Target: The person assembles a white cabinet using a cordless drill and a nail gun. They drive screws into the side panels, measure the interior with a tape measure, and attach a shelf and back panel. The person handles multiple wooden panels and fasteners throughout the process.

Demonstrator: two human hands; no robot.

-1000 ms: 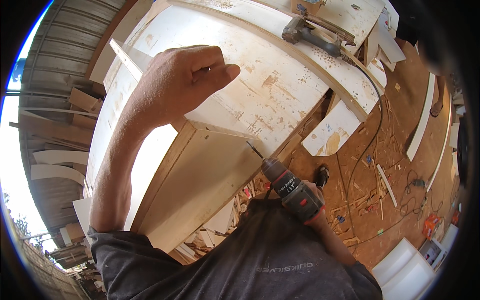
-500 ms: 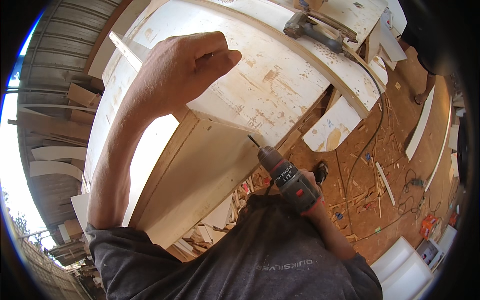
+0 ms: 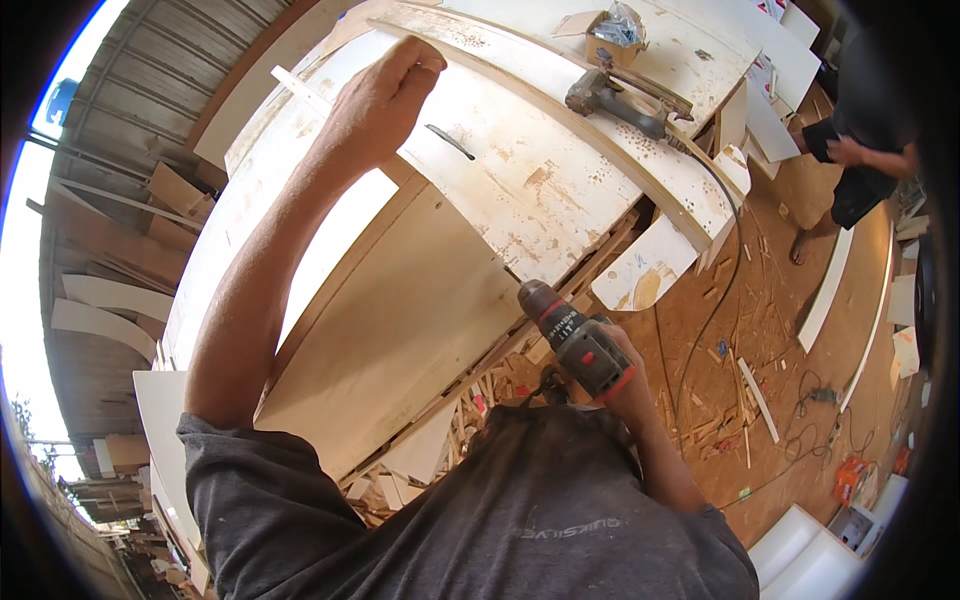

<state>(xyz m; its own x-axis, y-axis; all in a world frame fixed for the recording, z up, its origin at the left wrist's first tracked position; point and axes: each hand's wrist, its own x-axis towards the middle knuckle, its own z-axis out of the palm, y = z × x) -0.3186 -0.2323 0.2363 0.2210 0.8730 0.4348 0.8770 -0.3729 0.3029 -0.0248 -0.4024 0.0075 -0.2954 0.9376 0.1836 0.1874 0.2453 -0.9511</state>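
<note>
The right hand [image 3: 625, 378] grasps the cordless drill [image 3: 578, 338], just right of the pale plywood panel [image 3: 400, 310]; the drill's long axis slants up and left, its thin bit [image 3: 512, 273] aimed at the panel's upper right edge, contact unclear; the left hand [image 3: 383, 103], farther from the drill, is clenched over the white-faced board [image 3: 540, 185], and I cannot tell whether it encloses anything.

Littered brown floor [image 3: 720, 475], ribbed grey sheeting [image 3: 165, 95], bright daylight [image 3: 30, 260] leftward.
</note>
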